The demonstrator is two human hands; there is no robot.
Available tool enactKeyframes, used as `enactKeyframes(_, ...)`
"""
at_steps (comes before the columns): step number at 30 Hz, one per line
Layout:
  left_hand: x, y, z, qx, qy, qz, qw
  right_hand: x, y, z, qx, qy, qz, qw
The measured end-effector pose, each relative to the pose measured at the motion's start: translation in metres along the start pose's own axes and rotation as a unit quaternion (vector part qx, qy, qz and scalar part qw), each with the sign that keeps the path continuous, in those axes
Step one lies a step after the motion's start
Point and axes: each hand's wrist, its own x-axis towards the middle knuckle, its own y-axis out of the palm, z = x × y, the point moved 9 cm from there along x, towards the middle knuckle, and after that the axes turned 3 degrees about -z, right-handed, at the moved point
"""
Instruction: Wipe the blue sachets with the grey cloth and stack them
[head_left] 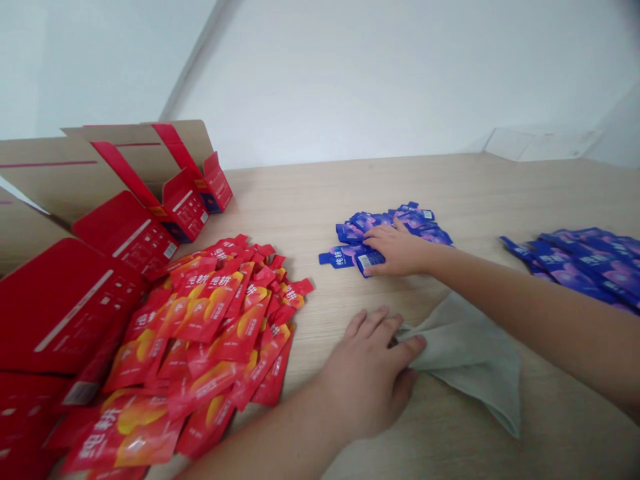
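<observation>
My right hand (403, 252) is over a small pile of blue-purple pouches (420, 220). Its fingers and thumb close around a blue pouch (369, 260) whose barcode side faces up; a part of it is hidden under the palm. Nearer to me, my left hand (373, 370) rests low over the table with its fingers extended and nothing visible in them. Its thumb lies against the edge of a grey-green cloth (470, 363), which spreads rumpled beneath my right forearm.
A large heap of red-orange pouches (215, 320) covers the left of the table (310, 193). Open red cartons (100, 287) stand in a row behind it. More blue pouches (590, 263) lie at the right. A clear plastic box (540, 143) sits against the back wall.
</observation>
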Motion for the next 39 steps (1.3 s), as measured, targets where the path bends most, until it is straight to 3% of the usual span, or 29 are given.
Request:
enactKeyframes(4, 0.000, 0.001, -0.001, -0.001, -0.002, 0.007, 1.000, -0.012, -0.009, 0.005, 0.022, 0.014, 0.015, 1.000)
enactKeyframes(6, 0.000, -0.002, -0.001, -0.006, -0.006, -0.015, 1.000, -0.018, -0.017, 0.012, 0.039, 0.011, 0.014, 0.999)
enactKeyframes(10, -0.007, -0.035, 0.021, -0.023, -0.095, -0.214, 0.972, -0.039, -0.039, 0.049, 0.096, -0.020, -0.013, 0.995)
enactKeyframes(12, -0.011, -0.045, 0.032, -0.047, -0.123, -0.270, 0.954, -0.057, -0.052, 0.075, 0.153, -0.050, -0.052, 0.986)
enactKeyframes(15, -0.004, -0.042, 0.037, -0.072, -0.117, -0.224, 0.965, -0.091, -0.058, 0.104, 0.233, -0.074, -0.082, 0.966)
enactKeyframes(17, -0.001, -0.042, 0.038, -0.057, -0.113, -0.190, 0.973, -0.115, -0.054, 0.110, 0.232, -0.072, -0.099, 0.965)
enactKeyframes(21, -0.001, -0.045, 0.036, -0.005, -0.104, -0.167, 0.980, -0.164, -0.035, 0.091, 0.117, 0.025, -0.138, 0.983)
enactKeyframes(26, 0.005, -0.023, 0.015, 0.169, -0.041, -0.038, 0.984, -0.204, 0.002, 0.074, 0.065, 0.034, -0.065, 0.995)
enactKeyframes(30, 0.004, -0.012, 0.001, 0.135, -0.018, 0.025, 0.990, -0.207, -0.010, 0.049, 0.095, 0.067, -0.119, 0.986)
enactKeyframes(34, 0.003, -0.018, 0.002, 0.051, -0.027, 0.023, 0.998, -0.190, -0.043, 0.048, 0.151, 0.058, -0.196, 0.967)
enactKeyframes(36, 0.003, -0.020, 0.006, 0.040, -0.042, 0.014, 0.998, -0.176, -0.053, 0.063, 0.183, 0.031, -0.182, 0.966)
enactKeyframes(39, 0.003, -0.017, 0.011, 0.039, -0.068, 0.020, 0.997, -0.161, -0.054, 0.096, 0.249, -0.025, -0.101, 0.963)
